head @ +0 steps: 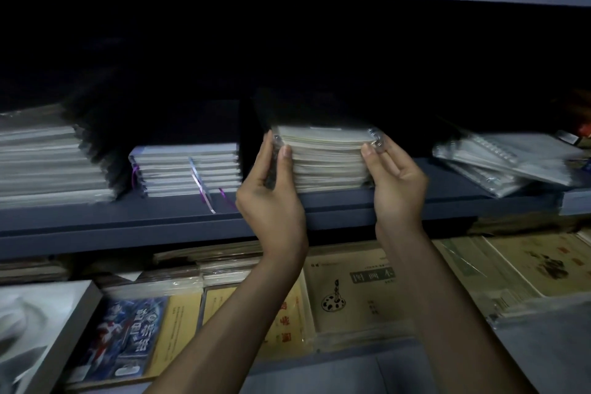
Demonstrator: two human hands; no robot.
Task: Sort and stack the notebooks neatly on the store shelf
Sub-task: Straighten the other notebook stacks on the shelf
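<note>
Item one, the store shelf (160,217): a dark blue board across my whole view, its back lost in shadow, so I cannot tell how deep the stock runs. Item two, the lower tier of stock (351,294): flat-laid paper-covered books, face up, presumably so the covers can be read from above. Item three, a tall pile of wrapped notebooks (48,166) at the far left of the shelf, edges roughly flush, which I judge already sorted. Item four, the loose spiral notebooks (505,163) in clear wrap at the far right, fanned and tilted over one another; I judge these not yet dealt with. Item five, a ribbon-tied bundle (188,169) left of centre, squared off and standing apart from its neighbours. Item six, the notebook stack (326,163) at the centre front of the shelf, its bottom apparently resting on the board, between the bundle and the loose ones. Item seven, the left hand (271,195): wrapped round the stack's left end, thumb on the front face. Item eight, the right hand (396,182): thumb pressed at the stack's right front corner, fingers curled round that end. I take the two-sided hold as a squeeze to square the edges. Item nine, the purple ribbon (200,182), with ends trailing onto the board.
</note>
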